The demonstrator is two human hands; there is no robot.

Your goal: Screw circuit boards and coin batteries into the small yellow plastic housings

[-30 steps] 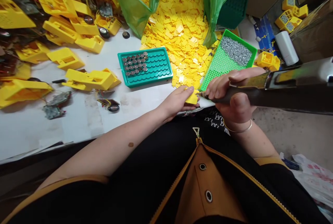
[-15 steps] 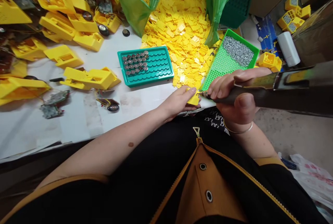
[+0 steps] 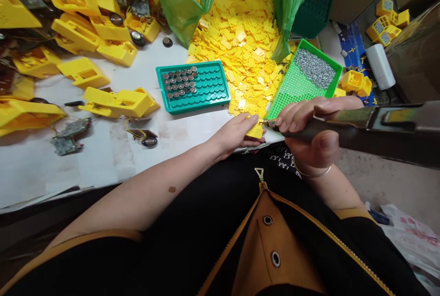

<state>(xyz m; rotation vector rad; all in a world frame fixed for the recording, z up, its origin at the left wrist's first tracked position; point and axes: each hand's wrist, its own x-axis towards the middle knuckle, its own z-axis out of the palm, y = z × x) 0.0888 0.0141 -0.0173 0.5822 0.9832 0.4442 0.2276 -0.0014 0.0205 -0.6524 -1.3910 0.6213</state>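
Observation:
My left hand (image 3: 237,133) pinches a small yellow plastic piece (image 3: 256,129) at the near edge of the white table (image 3: 103,163). My right hand (image 3: 309,131) is wrapped round a dark electric screwdriver (image 3: 364,126) that lies nearly level, its tip touching the yellow piece's right side. Just behind both hands lies a bright green tray (image 3: 295,86) with a heap of small metal screws (image 3: 314,68) in its far end.
A teal tray (image 3: 206,94) holding several round button cells sits left of a big pile of small yellow parts (image 3: 240,30) spilling from a green bag (image 3: 178,2). Yellow housings (image 3: 117,102) and circuit boards (image 3: 68,136) lie at left. A white roll (image 3: 380,64) stands right.
Both hands stay on the yellow piece and the screwdriver. The screwdriver body has dropped a little in the picture; the view has shifted slightly.

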